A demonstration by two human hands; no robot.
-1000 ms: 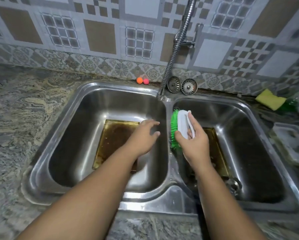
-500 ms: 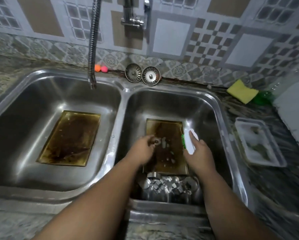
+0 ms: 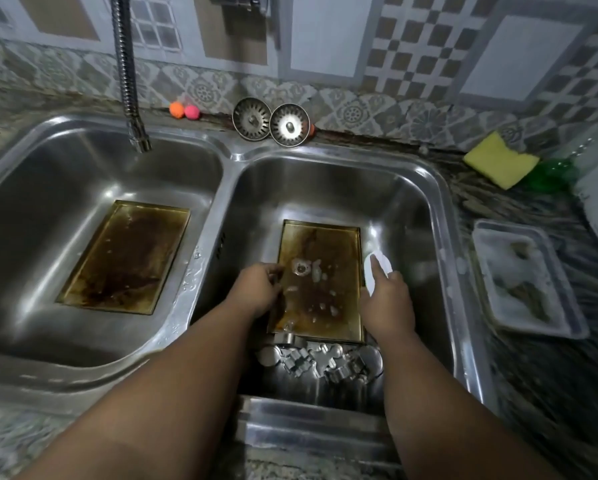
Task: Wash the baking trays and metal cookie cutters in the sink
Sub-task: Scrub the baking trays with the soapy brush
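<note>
A single head-worn wide-angle view is directed forward and down onto the double sink point(image 3: 229, 157), set close above the right basin point(image 3: 328, 188); the tiled wall point(image 3: 325, 39) is framed along the top.

Marbled stone counter point(image 3: 533, 375), double steel sink point(image 3: 231, 157) sunk into it. Left basin point(image 3: 30, 202): brown-stained left tray point(image 3: 127, 258) flat on the bottom. Right basin point(image 3: 411, 220): stained right tray point(image 3: 321, 251) flat, flecked with foam; heap of metal cookie cutters point(image 3: 321, 362) just near of it. Far ledge: orange ball point(image 3: 176, 109) and pink ball point(image 3: 191, 112) touching; to their right, two strainer plugs point(image 3: 252, 117) propped against the tiles. Right counter: yellow sponge point(image 3: 500, 162) far, blurred green item point(image 3: 552, 174) beside it; nearer, white tub point(image 3: 508, 226) with suds inside
</note>
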